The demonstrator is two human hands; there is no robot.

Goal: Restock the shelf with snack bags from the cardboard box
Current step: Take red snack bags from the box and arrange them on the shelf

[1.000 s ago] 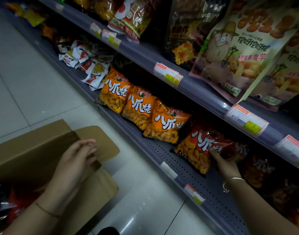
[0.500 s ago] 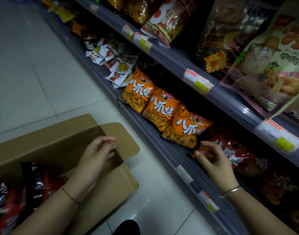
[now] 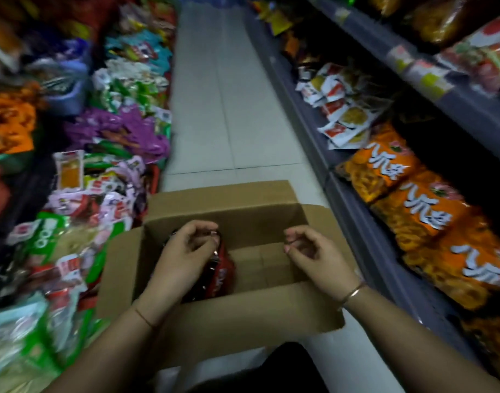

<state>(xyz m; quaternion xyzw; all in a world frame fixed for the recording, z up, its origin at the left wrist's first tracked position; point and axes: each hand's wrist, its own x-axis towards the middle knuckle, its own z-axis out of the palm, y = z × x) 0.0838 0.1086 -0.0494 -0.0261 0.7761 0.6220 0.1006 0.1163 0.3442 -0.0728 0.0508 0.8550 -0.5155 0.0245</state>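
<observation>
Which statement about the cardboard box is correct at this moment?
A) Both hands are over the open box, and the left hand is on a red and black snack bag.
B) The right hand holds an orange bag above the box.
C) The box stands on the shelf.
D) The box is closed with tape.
A: the left hand rests on the red and black snack bag inside the open cardboard box, while the right hand hovers empty over it.

The cardboard box (image 3: 243, 316) was plain brown, and the snack bag (image 3: 219, 275) inside it showed glossy red and black with white lettering. On the grey shelf (image 3: 365, 222), the orange bags (image 3: 424, 211) carried bold white characters, with white, red and yellow packets (image 3: 339, 109) beyond. The floor (image 3: 223, 95) was pale tile, and a gold-coloured bangle (image 3: 353, 293) ringed one wrist.
</observation>
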